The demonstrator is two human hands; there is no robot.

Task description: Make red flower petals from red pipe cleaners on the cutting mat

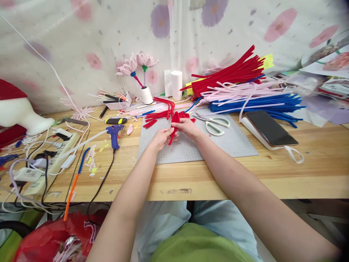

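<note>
Both hands meet over the grey mat [231,143] on the worktop [313,171]; left hand [161,138] and right hand [185,127] each have a closed grip on the red stem piece [174,125]; scissors [214,123] lie just right, glue gun [113,134] left.

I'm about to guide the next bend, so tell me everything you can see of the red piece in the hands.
The red piece looks like fuzzy pipe cleaner bent into a small, petal-like shape with a thin tail running down toward the left hand. It is held just above the grey mat, roughly upright and tilted. The right hand pinches its upper part; the left hand grips the lower end. Its exact folds are too small to tell.
</note>
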